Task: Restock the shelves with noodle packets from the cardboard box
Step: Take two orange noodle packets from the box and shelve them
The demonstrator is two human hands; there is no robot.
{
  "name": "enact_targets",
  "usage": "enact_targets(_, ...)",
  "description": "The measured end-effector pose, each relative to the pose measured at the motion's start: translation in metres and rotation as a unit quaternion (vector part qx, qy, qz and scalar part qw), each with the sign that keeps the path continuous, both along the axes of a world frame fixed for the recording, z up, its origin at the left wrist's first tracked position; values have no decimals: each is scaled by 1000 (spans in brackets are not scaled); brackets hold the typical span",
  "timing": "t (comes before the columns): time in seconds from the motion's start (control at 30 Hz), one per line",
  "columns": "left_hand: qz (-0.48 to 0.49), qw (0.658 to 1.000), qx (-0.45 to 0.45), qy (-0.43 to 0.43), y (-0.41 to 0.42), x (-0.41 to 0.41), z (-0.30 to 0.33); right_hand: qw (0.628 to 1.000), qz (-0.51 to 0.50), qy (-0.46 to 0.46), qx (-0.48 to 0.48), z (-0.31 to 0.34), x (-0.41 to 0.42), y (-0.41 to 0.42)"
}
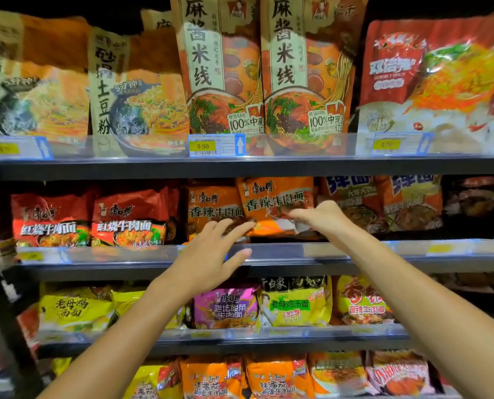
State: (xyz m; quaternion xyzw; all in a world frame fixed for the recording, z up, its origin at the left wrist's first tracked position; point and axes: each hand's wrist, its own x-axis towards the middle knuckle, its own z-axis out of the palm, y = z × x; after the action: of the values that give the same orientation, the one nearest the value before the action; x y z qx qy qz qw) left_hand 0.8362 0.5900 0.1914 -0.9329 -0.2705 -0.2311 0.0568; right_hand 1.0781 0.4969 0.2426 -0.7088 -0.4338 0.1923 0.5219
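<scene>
I have both hands at the second shelf (269, 259). The orange noodle packet (277, 205) sits tilted at the shelf front, beside its upright twin (214, 210). My right hand (317, 216) lies flat against its lower face, fingers straight. My left hand (211, 249) reaches its lower left corner, fingers wide and holding nothing. I judge the packet light, crinkly and slippery, with brittle contents. Hold it by the side edges with flat fingers; do not squeeze the centre. The cardboard box is not visible.
</scene>
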Motion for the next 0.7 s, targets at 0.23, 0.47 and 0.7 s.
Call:
enact_targets(0.23,80,992,10,98,-1,19,3,964,-97,-226,-96,0,2,6)
enact_targets(0.47,102,989,55,92,6,21,-4,906,-222,-359,-34,-13,-2,-6)
enact_targets(0.7,116,986,50,105,10,4,-5,840,-83,-536,-28,-30,-32,-9)
